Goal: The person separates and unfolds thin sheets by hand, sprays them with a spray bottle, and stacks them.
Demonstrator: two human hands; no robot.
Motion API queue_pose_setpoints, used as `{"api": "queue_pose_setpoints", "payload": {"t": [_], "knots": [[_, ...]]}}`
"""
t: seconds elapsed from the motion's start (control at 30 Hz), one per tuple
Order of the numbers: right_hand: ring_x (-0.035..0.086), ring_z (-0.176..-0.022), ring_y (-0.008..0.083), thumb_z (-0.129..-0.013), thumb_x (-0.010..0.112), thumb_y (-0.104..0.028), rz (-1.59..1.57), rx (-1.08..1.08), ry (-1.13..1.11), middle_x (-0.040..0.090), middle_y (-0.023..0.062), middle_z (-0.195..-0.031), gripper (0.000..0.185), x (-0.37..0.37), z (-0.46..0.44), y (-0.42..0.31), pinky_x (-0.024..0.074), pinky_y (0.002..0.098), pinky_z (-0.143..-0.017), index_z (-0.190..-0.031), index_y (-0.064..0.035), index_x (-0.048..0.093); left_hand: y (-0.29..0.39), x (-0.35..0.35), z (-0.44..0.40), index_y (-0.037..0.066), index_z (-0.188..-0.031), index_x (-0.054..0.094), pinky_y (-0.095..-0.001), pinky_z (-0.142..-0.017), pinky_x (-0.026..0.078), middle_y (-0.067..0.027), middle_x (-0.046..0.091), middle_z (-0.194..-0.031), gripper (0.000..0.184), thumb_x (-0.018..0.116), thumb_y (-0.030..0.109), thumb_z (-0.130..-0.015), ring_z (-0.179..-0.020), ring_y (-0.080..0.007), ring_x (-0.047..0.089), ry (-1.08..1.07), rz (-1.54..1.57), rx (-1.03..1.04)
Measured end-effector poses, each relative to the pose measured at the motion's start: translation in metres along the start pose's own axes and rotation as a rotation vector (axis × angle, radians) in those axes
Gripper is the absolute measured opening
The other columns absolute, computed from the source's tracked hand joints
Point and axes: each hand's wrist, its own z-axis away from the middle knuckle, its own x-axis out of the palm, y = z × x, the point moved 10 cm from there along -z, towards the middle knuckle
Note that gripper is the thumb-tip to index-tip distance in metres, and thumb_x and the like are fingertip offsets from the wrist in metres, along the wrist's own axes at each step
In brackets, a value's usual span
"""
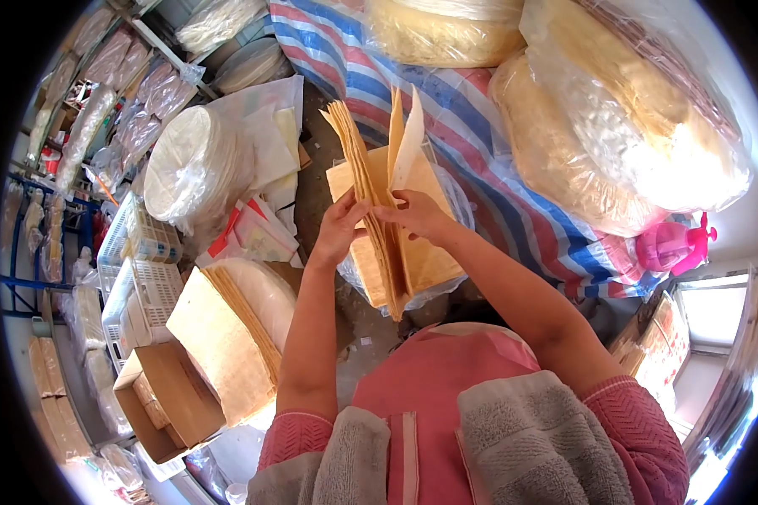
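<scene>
Thin tan folded sheets, crinkled at the edges, stand upright as a bundle in front of me. My left hand grips the bundle from its left side, fingers wrapped on it. My right hand pinches the sheets from the right, its fingertips close to my left thumb. To the right, a few loose sheets stick up, leaning apart from the bundle. Under both hands lies a flat square stack of the same sheets, on clear plastic. What exactly the sheets are made of cannot be told.
A striped tarp bears large plastic-wrapped round stacks and a pink spray bottle. Left are a wrapped white round stack, white baskets, a cardboard box and another tan stack. Packed shelves line the far left.
</scene>
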Motion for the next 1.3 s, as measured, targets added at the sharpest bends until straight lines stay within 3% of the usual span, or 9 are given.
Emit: {"api": "queue_pose_setpoints", "payload": {"t": [0.4, 0.7, 1.1, 1.2, 1.3], "knots": [[0.059, -0.081, 0.0194, -0.070, 0.066, -0.051, -0.064, -0.073, -0.062, 0.062, 0.0119, -0.097, 0.072, 0.006, 0.001, -0.007, 0.0499, 0.0304, -0.058, -0.121, -0.0023, 0.048, 0.004, -0.001, -0.001, 0.008, -0.134, 0.034, -0.0301, -0.075, 0.048, -0.0013, 0.057, -0.107, 0.059, 0.060, 0.027, -0.085, -0.094, -0.0110, 0.055, 0.011, -0.015, 0.017], [0.059, -0.084, 0.0184, -0.082, 0.059, -0.034, -0.116, -0.062, -0.112, 0.061, 0.0102, -0.097, 0.053, 0.010, 0.001, -0.010, 0.0515, 0.0314, -0.060, -0.122, -0.0018, 0.047, 0.008, 0.002, 0.000, 0.009, -0.135, 0.034, -0.0331, -0.077, 0.048, -0.0017, 0.058, -0.108, 0.063, 0.063, 0.027, -0.082, -0.095, -0.0131, 0.056, 0.018, -0.022, 0.001], [0.060, -0.075, 0.0151, -0.082, 0.057, -0.029, -0.043, -0.134, -0.082, 0.063, 0.0084, -0.087, 0.043, 0.005, 0.007, -0.023, 0.0507, 0.0278, -0.057, -0.116, -0.0028, 0.053, 0.010, 0.000, 0.000, 0.011, -0.134, 0.036, -0.0319, -0.077, 0.047, -0.0007, 0.057, -0.107, 0.062, 0.064, 0.024, -0.080, -0.093, -0.0118, 0.056, 0.022, -0.063, -0.013], [0.059, -0.081, 0.0151, -0.085, 0.055, -0.030, 0.010, -0.118, -0.135, 0.061, 0.0078, -0.098, 0.045, 0.008, 0.009, -0.023, 0.0507, 0.0274, -0.063, -0.122, -0.0058, 0.049, 0.011, 0.001, 0.003, 0.011, -0.134, 0.036, -0.0310, -0.076, 0.047, -0.0009, 0.057, -0.108, 0.063, 0.064, 0.025, -0.080, -0.093, -0.0115, 0.055, 0.017, -0.056, -0.016], [0.061, -0.073, 0.0151, -0.078, 0.060, -0.027, -0.028, -0.178, -0.073, 0.064, 0.0091, -0.085, 0.047, 0.002, 0.010, -0.028, 0.0503, 0.0272, -0.056, -0.116, -0.0009, 0.053, 0.011, 0.001, 0.004, 0.010, -0.135, 0.034, -0.0303, -0.076, 0.047, -0.0014, 0.057, -0.109, 0.064, 0.064, 0.023, -0.080, -0.093, -0.0116, 0.056, 0.008, -0.062, -0.022]]}}
